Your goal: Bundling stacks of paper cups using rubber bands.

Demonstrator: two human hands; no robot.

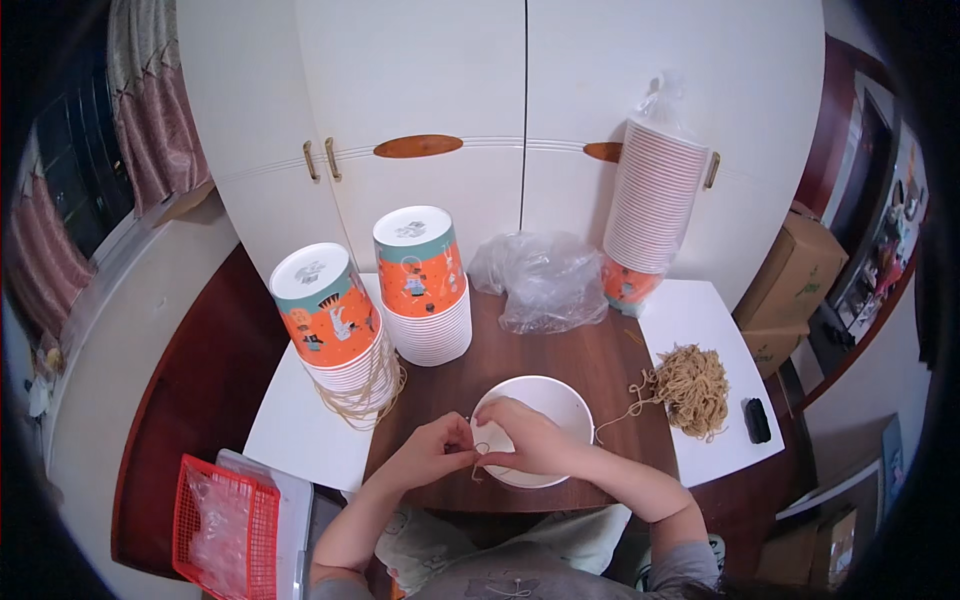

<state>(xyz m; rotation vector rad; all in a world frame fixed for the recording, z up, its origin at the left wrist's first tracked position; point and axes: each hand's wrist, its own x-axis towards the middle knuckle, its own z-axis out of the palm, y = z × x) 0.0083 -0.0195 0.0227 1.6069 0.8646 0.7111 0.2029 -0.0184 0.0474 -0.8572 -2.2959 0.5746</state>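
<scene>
In front of me a white paper tub [567, 405] stands on the brown table top, its open mouth facing up. Over its near left rim my left hand [437, 452] and my right hand [528, 440] meet, fingers pinched on a thin tan string [480, 462]. A small loop shows between the fingertips, and a short end hangs below. To the right, a tangled heap of the same string [692, 392] lies on the white table section, with a strand running to the tub's right side.
Two upside-down stacks of orange-and-green tubs, a left stack [327, 320] draped with string loops and another stack [420, 280], stand at left. A crumpled plastic bag [545, 280], a tall bagged tub stack [652, 195], a black object [757, 420] and a red basket [228, 525] surround me.
</scene>
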